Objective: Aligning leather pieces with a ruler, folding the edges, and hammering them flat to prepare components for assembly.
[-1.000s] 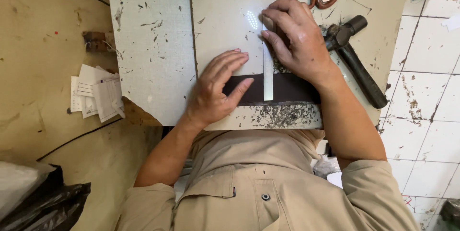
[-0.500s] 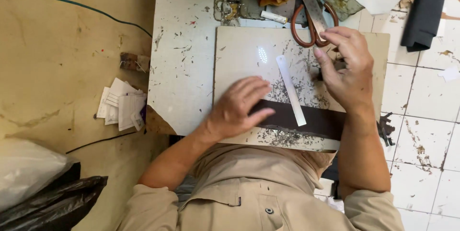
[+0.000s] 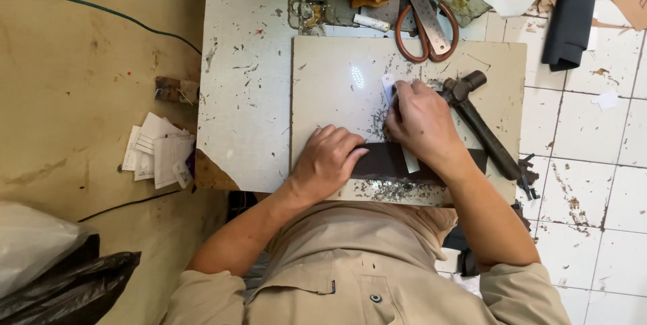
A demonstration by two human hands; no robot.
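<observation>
Both hands work on the slab [image 3: 323, 75]: left hand [image 3: 328, 163] presses flat the dark strip [image 3: 384, 162], right hand [image 3: 421, 123] grips the white strip [image 3: 389, 85] across it.

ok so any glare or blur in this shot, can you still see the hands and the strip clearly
Head view: one bright glare spot on the pale slab, left of the right hand; light is otherwise even, with soft shadows under both hands. Left hand and dark strip are sharp; the white ruler is mostly hidden by the right hand. Straight edges bow slightly toward the frame borders.
</observation>
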